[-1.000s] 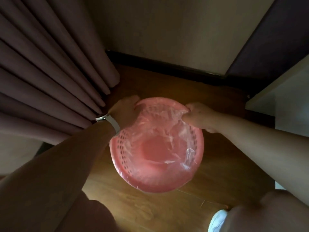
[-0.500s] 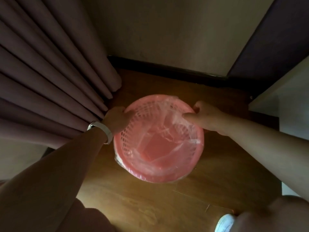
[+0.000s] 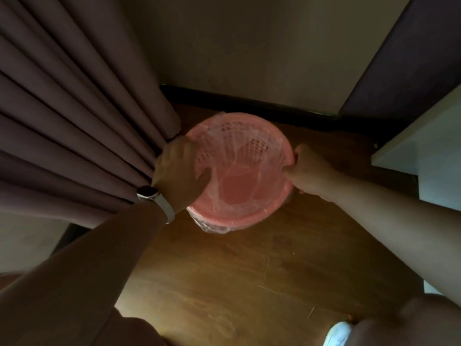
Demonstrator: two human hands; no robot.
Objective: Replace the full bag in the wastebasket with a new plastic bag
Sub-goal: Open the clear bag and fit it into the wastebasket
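Both hands grip the wastebasket rim, one per side. Left hand (image 3: 178, 168) is clamped on the left edge, thumb inside over the plastic bag (image 3: 239, 186), fingers curled round the outside. Right hand (image 3: 308, 168) is closed on the right edge, thumb on top w/ fingers under the rim. Wastebasket (image 3: 249, 136) is round, pink, w/ perforated mesh walls; clear thin bag lines the inside, wrinkled, folded over the rim & hanging a bit below the near edge. No rubbish visible inside. It sits over the wood floor (image 3: 224, 283), just beside the curtain (image 3: 74, 121), near the dark skirting board (image 3: 249, 101). Can't tell if it touches the floor. Left wrist wears a watch (image 3: 148, 192) w/ pale strap. Both forearms reach in from the lower corners.
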